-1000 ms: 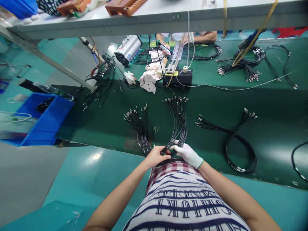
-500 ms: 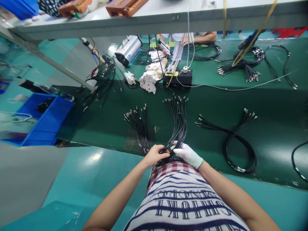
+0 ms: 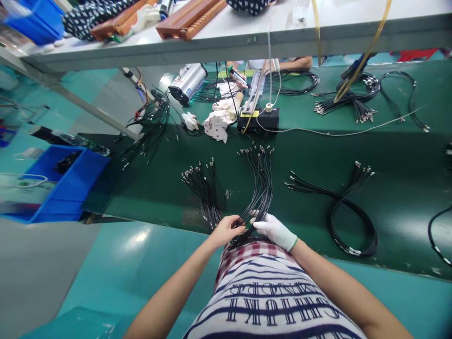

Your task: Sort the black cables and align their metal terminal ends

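Note:
A bundle of thin black cables [image 3: 263, 181] with metal end connectors lies on the green table, its near part running between my hands at the table edge. My left hand [image 3: 229, 230], bare, is closed on the near part of these cables, thumb and fingers pinched together. Wearing a white glove, my right hand [image 3: 274, 229] wraps round the same bundle from the right. Just left of it lies a second bundle of black cables [image 3: 208, 193], its connectors pointing away from me. The cables' near ends are hidden by my hands and body.
To the right lies a looped cable bundle [image 3: 370, 226]. A blue bin [image 3: 76, 188] stands at the left. Further back are a black box [image 3: 264, 121], crumpled cloth [image 3: 221, 120] and a silver machine [image 3: 189, 82]. Another person's hand [image 3: 241, 81] holds a pen-like tool. A shelf [image 3: 212, 52] crosses above.
The view has tilted slightly, so the scene sits a little lower. My left hand has shifted slightly left, away from the gloved right hand; both still hold the cables.

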